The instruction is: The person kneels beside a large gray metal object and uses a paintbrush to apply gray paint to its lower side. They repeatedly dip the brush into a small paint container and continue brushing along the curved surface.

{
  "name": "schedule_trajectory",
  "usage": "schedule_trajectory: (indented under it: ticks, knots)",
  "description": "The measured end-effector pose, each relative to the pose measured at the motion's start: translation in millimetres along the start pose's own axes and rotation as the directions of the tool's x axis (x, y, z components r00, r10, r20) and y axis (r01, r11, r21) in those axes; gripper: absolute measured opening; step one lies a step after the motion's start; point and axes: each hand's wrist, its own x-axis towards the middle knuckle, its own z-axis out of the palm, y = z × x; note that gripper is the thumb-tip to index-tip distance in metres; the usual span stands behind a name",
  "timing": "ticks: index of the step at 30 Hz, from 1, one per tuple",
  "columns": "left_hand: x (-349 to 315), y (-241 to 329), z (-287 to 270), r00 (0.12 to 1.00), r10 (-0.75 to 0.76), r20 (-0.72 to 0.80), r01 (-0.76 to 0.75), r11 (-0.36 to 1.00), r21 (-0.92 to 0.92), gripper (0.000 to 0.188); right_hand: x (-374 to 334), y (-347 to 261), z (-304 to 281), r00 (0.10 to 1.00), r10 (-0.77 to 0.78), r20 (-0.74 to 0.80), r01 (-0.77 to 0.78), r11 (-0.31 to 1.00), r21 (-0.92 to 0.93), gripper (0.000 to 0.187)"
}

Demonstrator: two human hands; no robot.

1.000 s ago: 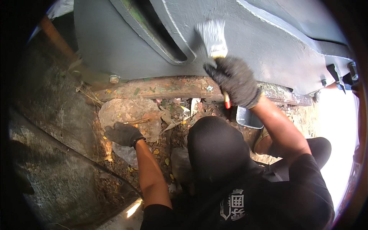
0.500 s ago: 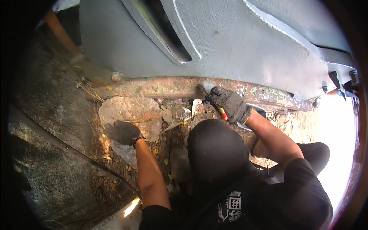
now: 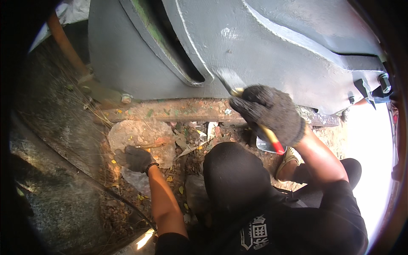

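My right hand (image 3: 274,112), in a dark knit glove, is wrapped round a paintbrush (image 3: 270,137) with a yellow handle and a red end. The brush's bristles, blurred and pale grey, are against the grey-painted metal panel (image 3: 250,59), just right of the lower end of its curved slot (image 3: 170,46). Fingers stretched out, my left hand (image 3: 135,159) rests at the lower left of a pale flat stone (image 3: 146,129); it is gloved too and holds nothing. A shallow container (image 3: 268,146) shows partly below my right hand, and its contents are hidden.
A rusty, paint-flecked beam (image 3: 187,111) runs beneath the panel. Leaves and scraps litter the ground between beam and knees. A dark cable (image 3: 85,172) crosses a rough wall on the left. Bolts (image 3: 384,83) and a bracket stick out at the panel's right end.
My right hand has lifted the paintbrush from the rusty beam up onto the grey panel. My left hand stays by the stone. The view has shifted slightly.
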Motion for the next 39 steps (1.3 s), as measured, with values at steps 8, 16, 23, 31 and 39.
schedule_trajectory:
  ticks: [8,16,23,31,39]
  knots:
    - [14,-18,-3,0.940,-0.301,0.161,0.311,0.558,-0.769,0.049,-131,22,-83,0.975,0.201,-0.100,-0.208,0.976,-0.069,0.032]
    - [47,135,-324,0.808,0.542,0.230,0.219,0.087,-0.972,0.033,-226,28,-89,0.690,0.691,-0.216,-0.714,0.699,-0.045,0.039]
    - [70,198,-353,0.868,0.496,0.011,-0.076,0.154,-0.985,0.030,-220,28,-74,0.712,0.702,-0.017,-0.701,0.712,0.036,0.037]
    - [68,221,-372,0.876,0.479,0.065,-0.143,0.385,-0.912,0.031,-246,37,-66,0.685,0.725,-0.069,-0.714,0.688,0.129,0.034]
    - [71,231,-366,0.900,0.426,0.096,-0.086,0.388,-0.917,0.029,-258,33,-63,0.638,0.766,-0.079,-0.742,0.639,0.204,0.034]
